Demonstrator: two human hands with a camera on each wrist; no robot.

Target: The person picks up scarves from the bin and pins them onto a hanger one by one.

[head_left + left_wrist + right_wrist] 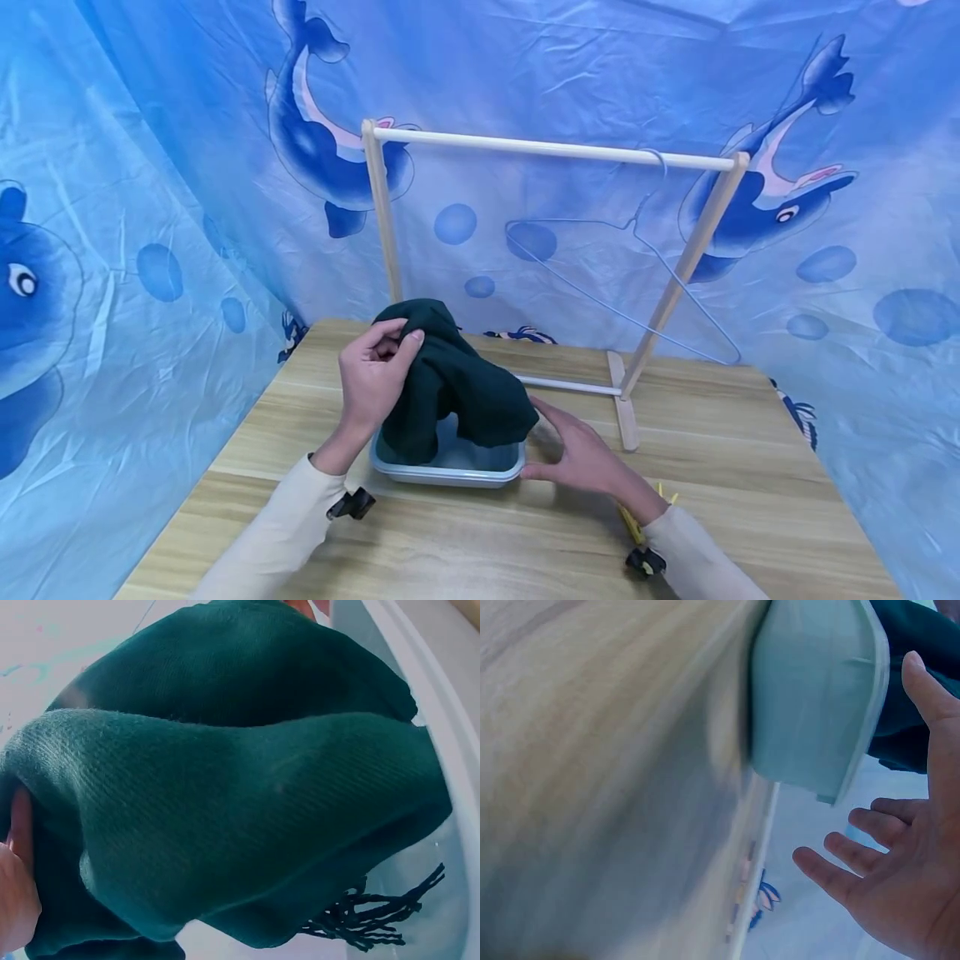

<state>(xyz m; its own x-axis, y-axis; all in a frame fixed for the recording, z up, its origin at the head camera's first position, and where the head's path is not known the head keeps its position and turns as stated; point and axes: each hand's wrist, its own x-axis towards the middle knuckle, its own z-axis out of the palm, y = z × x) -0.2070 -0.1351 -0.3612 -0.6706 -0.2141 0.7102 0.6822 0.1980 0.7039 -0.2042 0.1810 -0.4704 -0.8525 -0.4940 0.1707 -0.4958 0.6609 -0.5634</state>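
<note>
A dark green scarf (468, 385) is bunched up over a pale blue-green plastic bin (450, 478), part of it inside and part raised above the rim. My left hand (369, 379) pinches the scarf's upper left between thumb and fingers. Dark tassels (382, 919) hang inside the bin in the left wrist view. To the right of the bin is my right hand (581, 454), its fingers spread and relaxed. In the right wrist view its palm faces the bin's side wall (817, 697), with the thumb overlapping the scarf.
Behind the bin stands a wooden clothes rack (555, 148) with a white rail. A light blue wire hanger (637, 221) hangs near the rail's right end. Something yellow (632, 525) lies on the wooden table (480, 550) partly beneath my right wrist. A blue dolphin-print curtain (562, 75) surrounds the table.
</note>
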